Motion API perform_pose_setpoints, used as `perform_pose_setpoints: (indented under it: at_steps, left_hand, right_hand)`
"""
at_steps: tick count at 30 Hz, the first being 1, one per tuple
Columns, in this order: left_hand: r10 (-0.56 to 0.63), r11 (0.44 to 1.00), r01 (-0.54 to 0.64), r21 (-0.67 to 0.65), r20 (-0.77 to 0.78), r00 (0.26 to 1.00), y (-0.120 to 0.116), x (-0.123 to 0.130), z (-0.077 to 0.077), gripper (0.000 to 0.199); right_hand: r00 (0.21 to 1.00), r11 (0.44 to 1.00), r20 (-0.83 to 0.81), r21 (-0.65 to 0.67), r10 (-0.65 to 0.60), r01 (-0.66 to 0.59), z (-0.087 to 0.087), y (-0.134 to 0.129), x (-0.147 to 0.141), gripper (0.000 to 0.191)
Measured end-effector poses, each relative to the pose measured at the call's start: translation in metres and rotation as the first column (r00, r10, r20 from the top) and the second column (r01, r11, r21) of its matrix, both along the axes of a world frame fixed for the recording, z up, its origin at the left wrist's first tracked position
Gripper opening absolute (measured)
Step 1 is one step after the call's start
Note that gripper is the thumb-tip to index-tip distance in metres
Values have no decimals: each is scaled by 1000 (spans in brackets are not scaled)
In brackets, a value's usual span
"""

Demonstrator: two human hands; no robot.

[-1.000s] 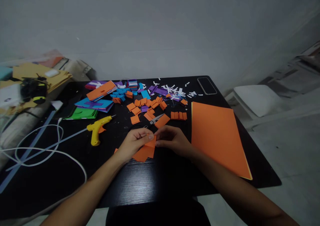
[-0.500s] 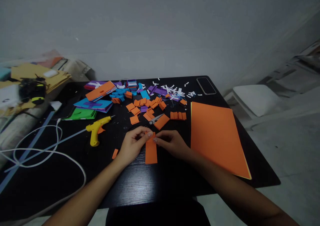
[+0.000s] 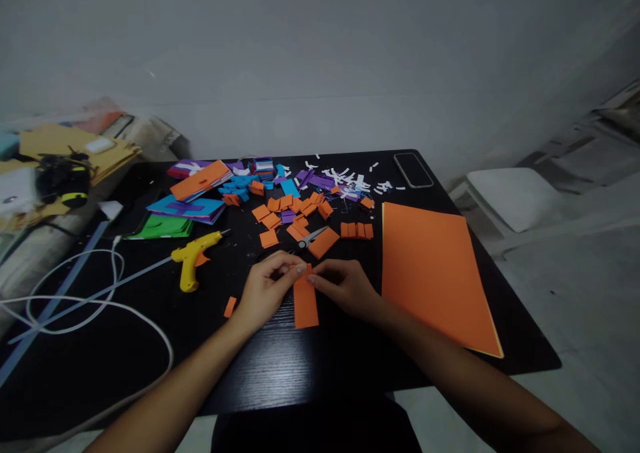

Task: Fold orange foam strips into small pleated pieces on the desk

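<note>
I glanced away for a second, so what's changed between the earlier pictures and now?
The orange paper, slanting out leftward before, now shows as a narrow strip pointing toward the person. The left hand and right hand remain at its top. The glue gun and phone stayed put.

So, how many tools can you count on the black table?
2: the yellow glue gun, left of the left hand, and the scissors, just beyond that hand, handles hard to make out. Loose paper may hide others.

Blk table vs plain grey wall, white stool on R, pale flr, dim rm.
</note>
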State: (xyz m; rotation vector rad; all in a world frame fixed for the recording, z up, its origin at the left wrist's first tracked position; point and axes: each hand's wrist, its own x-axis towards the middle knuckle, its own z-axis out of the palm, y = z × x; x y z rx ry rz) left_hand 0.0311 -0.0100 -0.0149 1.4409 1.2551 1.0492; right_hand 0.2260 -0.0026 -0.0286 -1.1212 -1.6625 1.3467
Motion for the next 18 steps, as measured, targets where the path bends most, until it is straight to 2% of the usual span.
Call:
perform_pose_setpoints:
  at_steps: [6,11,18]
  left_hand:
    - [-8,1000,8,28,-21,1000,0,2,0,19]
    - [-8,999,11,-44,55,998,-1,3,-2,22]
    - [19,999,-16,-40,56,998,1,1,-3,23]
  right_hand:
    - [997,995,-37,68,-68,70,-3,-1,-2,23]
    - [993,987,-49,118,-103,109,-1,-1,-1,18]
    - [985,986,-103,77,-138,147,0,-1,-1,16]
